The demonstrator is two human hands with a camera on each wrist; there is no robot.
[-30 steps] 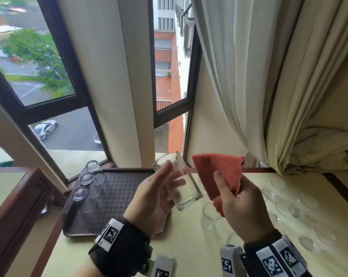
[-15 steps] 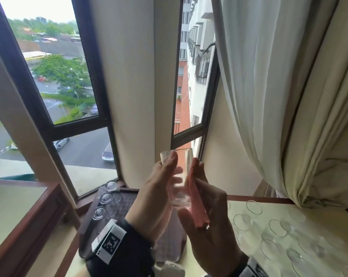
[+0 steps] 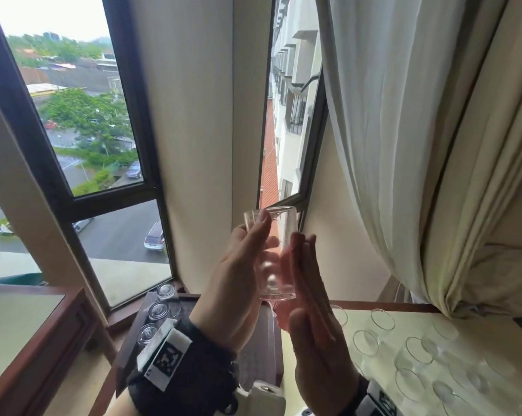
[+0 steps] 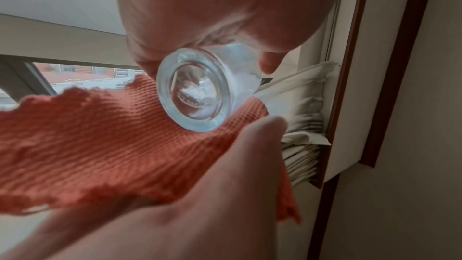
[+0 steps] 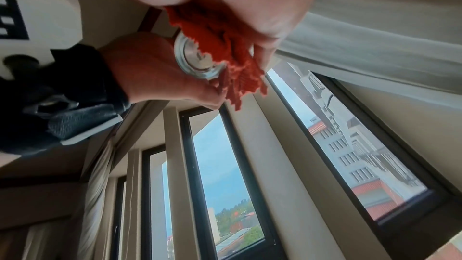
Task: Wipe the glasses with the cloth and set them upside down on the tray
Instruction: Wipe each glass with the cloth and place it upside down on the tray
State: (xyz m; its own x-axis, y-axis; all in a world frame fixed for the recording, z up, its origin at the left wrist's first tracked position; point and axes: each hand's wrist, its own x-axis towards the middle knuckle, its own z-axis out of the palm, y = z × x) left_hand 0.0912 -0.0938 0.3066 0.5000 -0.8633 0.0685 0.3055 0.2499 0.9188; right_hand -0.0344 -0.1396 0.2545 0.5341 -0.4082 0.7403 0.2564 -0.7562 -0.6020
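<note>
My left hand [image 3: 253,250] grips a clear glass [image 3: 273,253] upright at chest height in front of the window, its thick base [image 4: 200,90] facing the left wrist camera. The right hand [image 3: 309,295] holds an orange-red ribbed cloth [image 4: 112,145] against the glass's right side, with the thumb lying on the fabric. In the right wrist view the cloth [image 5: 225,46] bunches under the fingers and covers part of the glass base [image 5: 192,62]. Below the hands lies a dark tray [image 3: 262,340] with three glasses [image 3: 157,310] upside down along its left edge.
Several clear glasses [image 3: 415,352] stand mouth up on the cream tabletop at the right. A pale curtain [image 3: 403,145] hangs at the right over the table's back. A dark-framed window [image 3: 301,187] and a wall pillar are just behind the hands. A wooden side table [image 3: 34,340] sits left.
Both hands rose with the glass in front of the window. The glass went from tilted to upright, and the cloth, held apart a second ago, now lies against its side.
</note>
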